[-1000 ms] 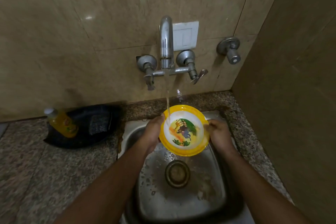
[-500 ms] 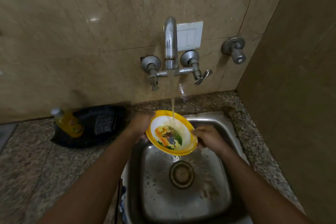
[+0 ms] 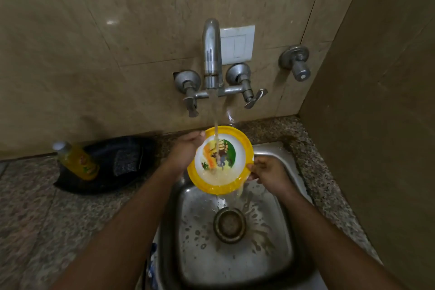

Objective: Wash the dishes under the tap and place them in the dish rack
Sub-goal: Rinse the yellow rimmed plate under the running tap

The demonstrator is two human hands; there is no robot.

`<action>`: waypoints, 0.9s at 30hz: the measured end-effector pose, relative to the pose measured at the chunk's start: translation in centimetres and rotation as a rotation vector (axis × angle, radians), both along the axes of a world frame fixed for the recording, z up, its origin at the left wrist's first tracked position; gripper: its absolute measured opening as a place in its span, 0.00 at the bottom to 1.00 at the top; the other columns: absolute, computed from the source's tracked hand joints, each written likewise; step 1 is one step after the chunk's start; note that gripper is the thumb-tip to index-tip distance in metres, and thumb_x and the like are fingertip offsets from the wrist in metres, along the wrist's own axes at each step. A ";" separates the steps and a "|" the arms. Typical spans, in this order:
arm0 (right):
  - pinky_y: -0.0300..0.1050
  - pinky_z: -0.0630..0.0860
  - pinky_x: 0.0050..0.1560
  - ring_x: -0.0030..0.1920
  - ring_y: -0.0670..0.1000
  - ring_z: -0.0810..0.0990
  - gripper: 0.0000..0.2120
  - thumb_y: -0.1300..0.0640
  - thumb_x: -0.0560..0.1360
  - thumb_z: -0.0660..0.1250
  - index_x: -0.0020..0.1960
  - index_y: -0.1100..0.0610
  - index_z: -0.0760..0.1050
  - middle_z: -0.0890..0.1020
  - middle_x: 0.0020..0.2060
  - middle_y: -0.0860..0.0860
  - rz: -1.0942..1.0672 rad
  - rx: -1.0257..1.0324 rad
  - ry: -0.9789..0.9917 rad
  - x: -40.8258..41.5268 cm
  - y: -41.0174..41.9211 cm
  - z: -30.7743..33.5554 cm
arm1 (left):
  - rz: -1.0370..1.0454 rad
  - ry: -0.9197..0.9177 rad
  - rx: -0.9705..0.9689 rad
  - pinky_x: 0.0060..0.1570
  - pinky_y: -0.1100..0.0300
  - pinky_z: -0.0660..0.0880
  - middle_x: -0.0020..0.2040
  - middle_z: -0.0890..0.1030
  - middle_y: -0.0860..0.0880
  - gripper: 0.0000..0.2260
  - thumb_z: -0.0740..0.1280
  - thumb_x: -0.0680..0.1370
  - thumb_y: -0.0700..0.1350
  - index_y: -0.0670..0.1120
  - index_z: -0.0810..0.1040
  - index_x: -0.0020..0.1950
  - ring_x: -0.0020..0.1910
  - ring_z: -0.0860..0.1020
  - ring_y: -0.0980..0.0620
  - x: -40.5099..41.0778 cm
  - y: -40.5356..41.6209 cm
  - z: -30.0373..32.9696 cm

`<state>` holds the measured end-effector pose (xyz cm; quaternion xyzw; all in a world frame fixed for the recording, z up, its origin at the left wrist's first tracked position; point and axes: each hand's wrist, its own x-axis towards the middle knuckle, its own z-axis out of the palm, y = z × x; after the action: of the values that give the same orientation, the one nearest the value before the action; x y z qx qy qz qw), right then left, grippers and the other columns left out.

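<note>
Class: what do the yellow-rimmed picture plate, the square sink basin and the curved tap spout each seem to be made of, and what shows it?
Yellow-rimmed picture plate: probably melamine or plastic; glossy, opaque, printed cartoon.
Square sink basin: likely stainless steel; dull grey, water-spotted sheen.
Curved tap spout: metal, apparently chrome-plated; bright reflections, slightly tarnished.

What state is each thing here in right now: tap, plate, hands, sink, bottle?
Tap: running, stream landing in the plate.
Plate: held tilted over the sink, water spilling off its lower edge.
Left hand: grips the plate's left rim.
Right hand: pinches the plate's right rim.
Sink: wet, splashed, drain uncovered.
Bottle: capped, leaning in a dark tray.
</note>
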<state>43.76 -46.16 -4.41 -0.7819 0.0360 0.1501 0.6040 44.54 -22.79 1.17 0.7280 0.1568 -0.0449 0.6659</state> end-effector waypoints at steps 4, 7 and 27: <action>0.34 0.71 0.29 0.26 0.42 0.77 0.11 0.66 0.80 0.62 0.42 0.59 0.79 0.81 0.26 0.48 0.122 -0.060 0.023 0.1 2.3 -0.4 | 0.085 -0.018 0.067 0.52 0.53 0.78 0.41 0.85 0.50 0.10 0.68 0.79 0.50 0.48 0.84 0.43 0.45 0.82 0.51 -0.4 1.2 0.6; 0.31 0.70 0.28 0.25 0.40 0.77 0.12 0.69 0.80 0.59 0.43 0.59 0.77 0.80 0.30 0.53 0.180 -0.051 0.014 0.1 4.5 -0.2 | 0.143 -0.056 0.087 0.43 0.59 0.76 0.30 0.83 0.56 0.13 0.69 0.78 0.50 0.51 0.82 0.34 0.36 0.80 0.57 -1.0 2.5 1.0; 0.56 0.77 0.38 0.35 0.52 0.79 0.05 0.52 0.77 0.63 0.48 0.51 0.77 0.79 0.32 0.50 -0.138 -0.342 -0.384 0.2 -0.8 0.5 | 0.076 0.131 -0.308 0.55 0.43 0.78 0.56 0.83 0.40 0.15 0.60 0.83 0.47 0.40 0.77 0.64 0.51 0.81 0.43 -1.3 -1.5 -2.4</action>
<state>44.00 -46.92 -3.93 -0.8824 -0.0012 -0.0505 0.4678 43.25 -24.33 -1.27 0.6066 0.2184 -0.0904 0.7590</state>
